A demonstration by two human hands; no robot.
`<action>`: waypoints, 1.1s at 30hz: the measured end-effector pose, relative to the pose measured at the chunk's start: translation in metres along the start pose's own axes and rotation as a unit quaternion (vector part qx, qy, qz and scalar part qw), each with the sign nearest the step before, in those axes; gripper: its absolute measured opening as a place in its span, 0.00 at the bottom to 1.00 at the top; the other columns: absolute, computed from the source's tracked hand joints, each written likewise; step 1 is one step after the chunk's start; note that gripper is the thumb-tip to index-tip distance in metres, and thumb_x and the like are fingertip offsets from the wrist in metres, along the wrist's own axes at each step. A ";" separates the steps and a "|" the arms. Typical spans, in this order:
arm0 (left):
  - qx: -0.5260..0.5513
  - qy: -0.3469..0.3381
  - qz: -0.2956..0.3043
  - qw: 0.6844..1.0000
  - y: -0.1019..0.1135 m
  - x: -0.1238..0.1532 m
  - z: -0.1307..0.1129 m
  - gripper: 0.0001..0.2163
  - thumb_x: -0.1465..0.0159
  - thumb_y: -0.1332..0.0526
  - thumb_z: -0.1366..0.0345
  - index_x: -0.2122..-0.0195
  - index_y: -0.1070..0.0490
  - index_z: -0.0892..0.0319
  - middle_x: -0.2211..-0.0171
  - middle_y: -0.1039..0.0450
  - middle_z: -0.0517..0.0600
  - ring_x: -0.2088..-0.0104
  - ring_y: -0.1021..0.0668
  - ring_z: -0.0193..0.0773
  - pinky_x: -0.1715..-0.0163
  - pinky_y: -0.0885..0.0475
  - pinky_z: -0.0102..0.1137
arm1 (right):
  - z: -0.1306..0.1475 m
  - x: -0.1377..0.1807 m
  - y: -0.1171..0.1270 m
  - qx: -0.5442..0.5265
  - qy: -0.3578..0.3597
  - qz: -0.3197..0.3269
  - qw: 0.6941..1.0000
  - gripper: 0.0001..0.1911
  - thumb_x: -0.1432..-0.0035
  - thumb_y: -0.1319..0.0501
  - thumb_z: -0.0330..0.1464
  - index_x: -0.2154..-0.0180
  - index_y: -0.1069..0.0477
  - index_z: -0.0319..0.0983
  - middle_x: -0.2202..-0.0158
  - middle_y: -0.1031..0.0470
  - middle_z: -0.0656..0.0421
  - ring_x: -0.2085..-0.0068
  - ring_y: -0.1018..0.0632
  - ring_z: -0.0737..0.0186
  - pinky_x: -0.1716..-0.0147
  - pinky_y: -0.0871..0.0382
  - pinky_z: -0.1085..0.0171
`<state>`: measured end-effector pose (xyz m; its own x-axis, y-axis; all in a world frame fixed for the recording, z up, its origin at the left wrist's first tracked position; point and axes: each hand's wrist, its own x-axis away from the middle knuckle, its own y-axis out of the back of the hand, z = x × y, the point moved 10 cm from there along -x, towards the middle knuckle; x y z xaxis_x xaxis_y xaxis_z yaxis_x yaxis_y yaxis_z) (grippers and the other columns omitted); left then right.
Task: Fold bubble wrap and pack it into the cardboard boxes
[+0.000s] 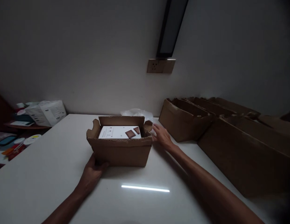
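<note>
An open cardboard box (121, 154) with ragged upper edges stands on the white table (135, 205). Inside it lies a white carton (114, 132) printed with small icons and brown squares. My left hand (92, 174) grips the lower left corner of the cardboard box, thumb along the front and the other fingers partly hidden at the side. At the right rear corner, my right hand (161, 135) is closed against the box's side, its fingertips partly out of sight. Clear plastic wrapping (139, 112) lies behind the box, close to the right hand.
Several open cardboard boxes (235, 149) stand close together on the right. Left of the table, a shelf carries a white plastic pack (48, 112), round lids (31, 140) and other small items. A wall socket (161, 66) sits below a dark-framed panel (171, 28).
</note>
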<state>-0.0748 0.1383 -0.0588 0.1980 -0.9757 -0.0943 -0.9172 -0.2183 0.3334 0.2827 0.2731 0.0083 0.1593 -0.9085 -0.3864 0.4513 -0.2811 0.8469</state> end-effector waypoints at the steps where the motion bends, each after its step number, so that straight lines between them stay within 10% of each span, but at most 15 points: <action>1: 0.000 -0.001 -0.001 1.000 0.000 -0.001 0.000 0.29 0.44 0.35 0.54 0.43 0.35 0.58 0.46 0.25 0.56 0.46 0.23 0.50 0.46 0.26 0.41 | 0.001 -0.012 -0.002 -0.007 -0.006 -0.013 1.000 0.20 0.46 0.40 0.26 0.51 0.23 0.39 0.40 0.29 0.48 0.40 0.30 0.45 0.41 0.40 0.48; 6: 0.005 -0.007 0.009 1.000 -0.002 -0.002 -0.004 0.29 0.45 0.35 0.55 0.43 0.35 0.59 0.46 0.24 0.56 0.45 0.24 0.51 0.45 0.27 0.43 | -0.003 -0.031 0.035 -0.075 -0.039 -0.129 0.988 0.16 0.37 0.46 0.32 0.57 0.21 0.39 0.50 0.21 0.48 0.48 0.24 0.51 0.45 0.35 0.52; 12: 0.015 -0.019 0.011 1.000 0.000 0.000 -0.010 0.30 0.44 0.35 0.57 0.41 0.36 0.59 0.44 0.26 0.57 0.44 0.24 0.51 0.43 0.29 0.43 | -0.018 0.066 0.124 -0.145 -0.037 -0.232 0.961 0.20 0.35 0.47 0.44 0.54 0.22 0.41 0.48 0.22 0.51 0.47 0.23 0.53 0.47 0.29 0.55; 22: -0.044 -0.050 -0.021 0.998 0.012 -0.002 -0.002 0.28 0.47 0.36 0.57 0.45 0.33 0.61 0.50 0.24 0.58 0.49 0.23 0.53 0.47 0.28 0.45 | 0.007 0.262 0.098 -0.037 0.062 0.085 0.994 0.13 0.38 0.42 0.38 0.58 0.19 0.48 0.51 0.19 0.54 0.51 0.20 0.50 0.52 0.25 0.46; 29: -0.044 -0.064 -0.021 0.997 0.015 0.002 -0.003 0.30 0.46 0.37 0.58 0.42 0.35 0.63 0.47 0.25 0.61 0.44 0.25 0.55 0.42 0.33 0.46 | 0.041 0.220 0.136 0.011 0.026 -0.034 0.999 0.21 0.38 0.42 0.46 0.48 0.25 0.46 0.41 0.27 0.52 0.42 0.26 0.46 0.45 0.32 0.45; 33: -0.039 -0.073 -0.026 0.996 0.015 0.001 -0.006 0.29 0.45 0.37 0.60 0.42 0.35 0.63 0.47 0.24 0.60 0.45 0.24 0.54 0.43 0.31 0.45 | 0.023 0.169 0.112 -0.019 -0.070 0.005 0.997 0.30 0.48 0.37 0.50 0.49 0.25 0.39 0.53 0.21 0.46 0.50 0.23 0.41 0.52 0.31 0.45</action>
<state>-0.0862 0.1335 -0.0481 0.1856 -0.9510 -0.2474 -0.8761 -0.2742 0.3967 0.3402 0.0809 0.0456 0.0397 -0.9461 -0.3214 0.4831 -0.2634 0.8350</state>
